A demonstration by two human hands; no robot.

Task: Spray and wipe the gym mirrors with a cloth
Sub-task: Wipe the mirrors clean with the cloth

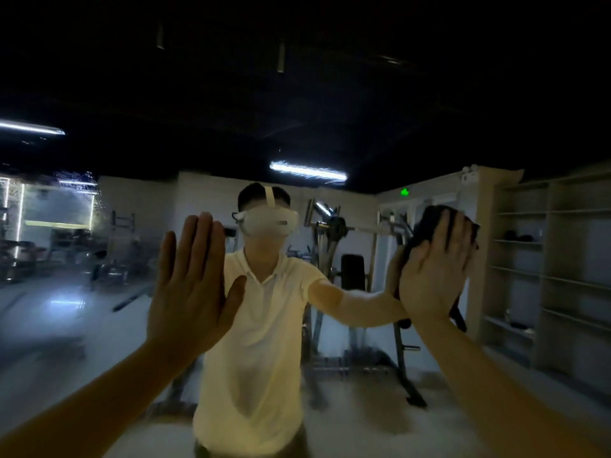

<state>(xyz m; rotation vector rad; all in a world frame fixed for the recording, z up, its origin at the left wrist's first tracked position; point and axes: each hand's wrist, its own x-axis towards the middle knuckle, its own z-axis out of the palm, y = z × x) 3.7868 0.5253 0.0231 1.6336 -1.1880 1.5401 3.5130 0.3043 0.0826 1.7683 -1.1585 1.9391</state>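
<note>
Although no spray bottle shows, the mirror (pixel 99 325) looks already wetted. Up and to the left of the left hand, a band of fine droplets (pixel 76 181) clings to the glass unwiped, and the glass below it looks hazy. The left hand (pixel 195 285) is raised flat, fingers straight and together, thumb out, palm toward the glass; whether it touches I cannot tell. Between the hands stands the person's own reflection (pixel 261 325) in a pale shirt. The right hand (pixel 436 269) is also spread flat, pressing a dark cloth (pixel 426 223) against the mirror. The cloth is bunched beneath its fingers and shows above and left of them. I judge the spraying done here and the wiping under way on the right. The droplets at far left and the haze low down are left to clear.
</note>
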